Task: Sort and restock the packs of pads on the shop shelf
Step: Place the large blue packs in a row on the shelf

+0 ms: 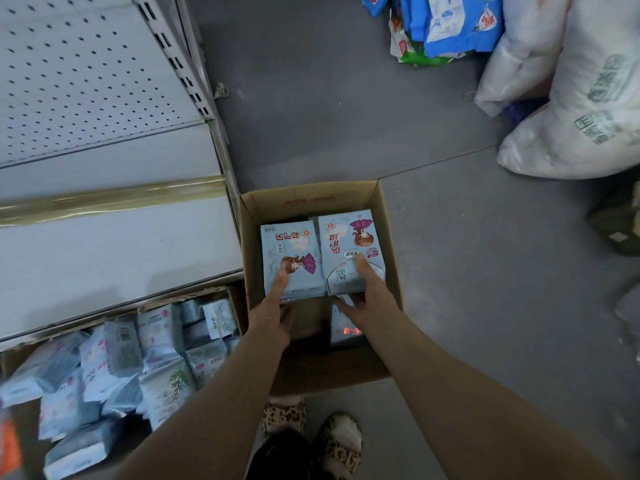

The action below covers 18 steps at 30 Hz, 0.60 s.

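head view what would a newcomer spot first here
The left hand and right hand each grip a pale blue pack, left pack and right pack, over the open box at centre. A jumble of packs lies lower left below the white shelf; white sacks sit top right.

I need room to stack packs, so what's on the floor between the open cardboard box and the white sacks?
The head view shows only bare grey floor, crossed by a seam, between the cardboard box and the white sacks.

Two hands, left hand (273, 317) and right hand (369, 296); two held packs (289, 258); two cartons (311, 199); two white sacks (581, 109); two slippers (341, 441).
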Motion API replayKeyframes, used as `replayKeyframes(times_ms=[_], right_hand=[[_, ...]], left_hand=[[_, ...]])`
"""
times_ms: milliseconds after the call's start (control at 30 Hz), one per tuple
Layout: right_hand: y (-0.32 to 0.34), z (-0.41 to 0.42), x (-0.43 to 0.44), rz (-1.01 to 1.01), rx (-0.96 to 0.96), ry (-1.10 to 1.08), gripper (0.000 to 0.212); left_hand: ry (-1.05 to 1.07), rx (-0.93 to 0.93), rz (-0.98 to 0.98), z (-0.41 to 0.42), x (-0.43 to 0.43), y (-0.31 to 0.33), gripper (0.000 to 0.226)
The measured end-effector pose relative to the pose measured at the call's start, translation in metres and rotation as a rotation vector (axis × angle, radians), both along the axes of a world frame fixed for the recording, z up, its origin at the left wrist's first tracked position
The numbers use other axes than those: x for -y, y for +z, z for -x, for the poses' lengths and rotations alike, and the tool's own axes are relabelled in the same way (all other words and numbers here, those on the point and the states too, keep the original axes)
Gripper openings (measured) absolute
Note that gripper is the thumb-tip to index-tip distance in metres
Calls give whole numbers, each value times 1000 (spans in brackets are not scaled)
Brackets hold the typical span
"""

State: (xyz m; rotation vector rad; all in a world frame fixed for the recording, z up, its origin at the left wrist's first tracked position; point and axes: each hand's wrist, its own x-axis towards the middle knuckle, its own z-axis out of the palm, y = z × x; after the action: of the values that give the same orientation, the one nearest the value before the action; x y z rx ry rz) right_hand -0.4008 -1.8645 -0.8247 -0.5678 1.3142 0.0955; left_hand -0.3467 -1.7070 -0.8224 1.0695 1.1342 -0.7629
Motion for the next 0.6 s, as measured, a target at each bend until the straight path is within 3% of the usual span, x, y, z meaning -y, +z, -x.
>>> replayKeyframes(times_ms=[200,367,467,600], right_hand=[[105,30,-19,14,20,27,50],[174,45,-38,14,81,47,60],[212,46,-51,-8,132,45,63],[267,51,-72,-55,217,34,53]], left_hand=[[-38,43,130,15,-26,102,37],[-13,99,194,23,-52,175,55],[12,122,182,32,-63,214,37],[38,180,168,51,-79,259,36]])
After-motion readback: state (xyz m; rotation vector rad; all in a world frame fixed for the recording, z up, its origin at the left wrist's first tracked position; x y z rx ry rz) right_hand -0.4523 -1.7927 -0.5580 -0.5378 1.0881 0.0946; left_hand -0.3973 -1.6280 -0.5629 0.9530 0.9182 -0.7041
